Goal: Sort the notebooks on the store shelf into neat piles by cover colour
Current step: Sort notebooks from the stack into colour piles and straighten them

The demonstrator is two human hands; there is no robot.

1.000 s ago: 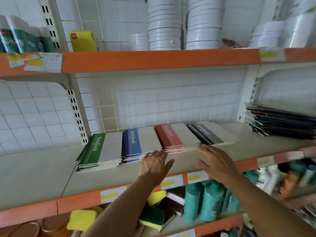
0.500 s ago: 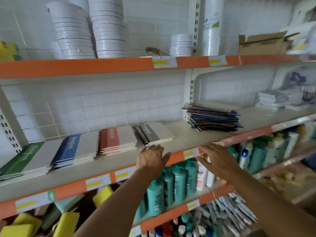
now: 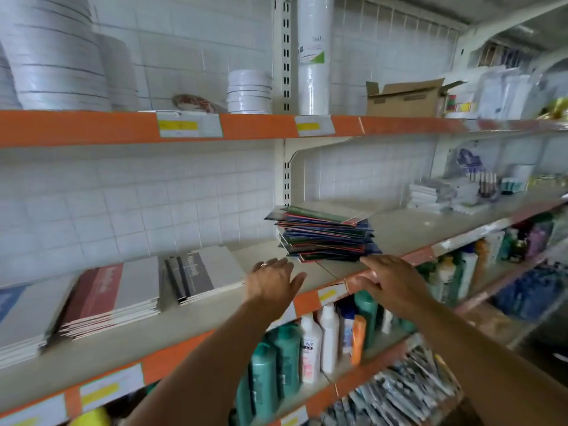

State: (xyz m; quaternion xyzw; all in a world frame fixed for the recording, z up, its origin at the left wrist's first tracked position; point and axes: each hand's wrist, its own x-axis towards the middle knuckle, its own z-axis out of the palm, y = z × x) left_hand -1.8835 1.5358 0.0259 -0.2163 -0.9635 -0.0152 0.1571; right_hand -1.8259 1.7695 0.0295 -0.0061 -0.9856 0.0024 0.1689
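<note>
A long store shelf (image 3: 196, 330) with an orange front edge runs across the view, set against a white tiled wall. On its left part lie three tidy notebook piles, side by side: a blue pile (image 3: 12, 305) cut off at the left edge, a red pile (image 3: 107, 299) next to it, and a black pile (image 3: 196, 275) to the right of that. Further right on the same shelf, well apart from them, sits a messy stack of mixed notebooks (image 3: 325, 235), its red, blue and green covers jutting out at different angles. Both of the person's bare arms reach forward toward this stack. The left hand (image 3: 273, 281) hovers over the shelf just left of the stack, fingers straight and spread, grasping nothing. The right hand (image 3: 390, 278) is also released, fingers extended near the stack's lower right corner above the shelf edge; contact with the stack cannot be told. Shampoo bottles (image 3: 276, 364) stand on the shelf below.
</note>
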